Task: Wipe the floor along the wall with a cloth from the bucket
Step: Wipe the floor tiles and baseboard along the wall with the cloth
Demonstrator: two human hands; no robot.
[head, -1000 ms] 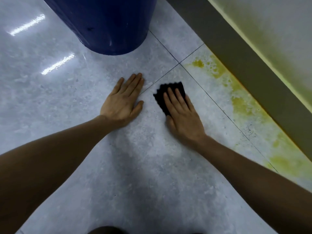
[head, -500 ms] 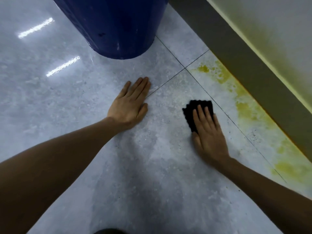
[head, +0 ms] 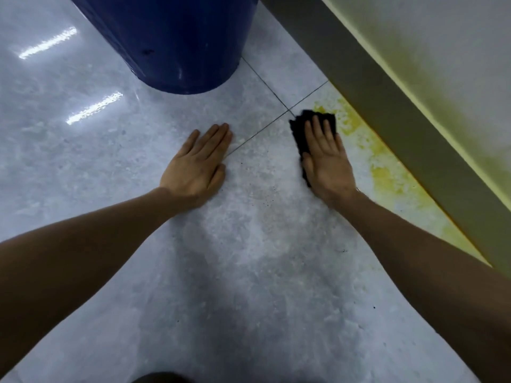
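A black cloth lies flat on the grey tiled floor, pressed down under my right hand. Its far edge reaches the start of a yellow stain that runs along the foot of the wall. My left hand rests palm down on the floor to the left, fingers together, holding nothing. A dark blue bucket stands on the floor beyond my left hand; only its lower part shows.
The wall on the right has a dark grey skirting below a pale yellowish surface. Tile joints cross just left of the cloth. Small dark specks dot the floor between my arms.
My right hand has slid the cloth to the right and away from me, up to the edge of the yellow stain. My left hand has stayed planted.
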